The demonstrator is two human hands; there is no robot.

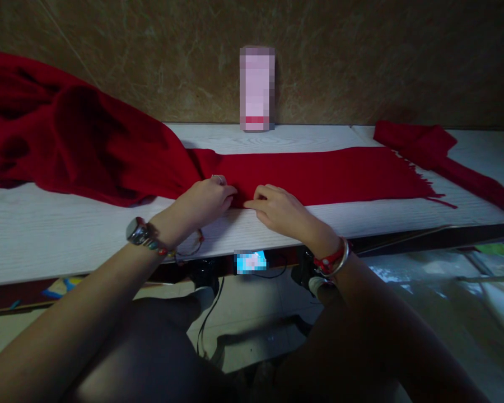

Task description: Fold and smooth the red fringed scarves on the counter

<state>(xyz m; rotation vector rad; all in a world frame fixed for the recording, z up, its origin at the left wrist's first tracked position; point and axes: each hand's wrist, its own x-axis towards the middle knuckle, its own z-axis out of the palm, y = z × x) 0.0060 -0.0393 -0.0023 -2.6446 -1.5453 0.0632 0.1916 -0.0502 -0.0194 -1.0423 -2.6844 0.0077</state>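
A red fringed scarf (pixel 319 176) lies along a white wood-grain table (pixel 67 235). Its right part is spread flat with tassels at the end, while the left part is bunched into loose folds. My left hand (pixel 205 200), wearing a ring, has its fingers closed on the scarf's near edge, just where the folds meet the flat part. A short gap to the right, my right hand (pixel 279 210) pinches the same near edge with thumb and fingers. The fingertips partly hide the cloth between them.
A red cloth strip (pixel 432 148) lies at the table's right end, running off the far right. A pink blurred box (pixel 257 89) stands against the brown marbled wall (pixel 172 61). Below the table's front edge are a small lit item (pixel 251 261) and dark cables.
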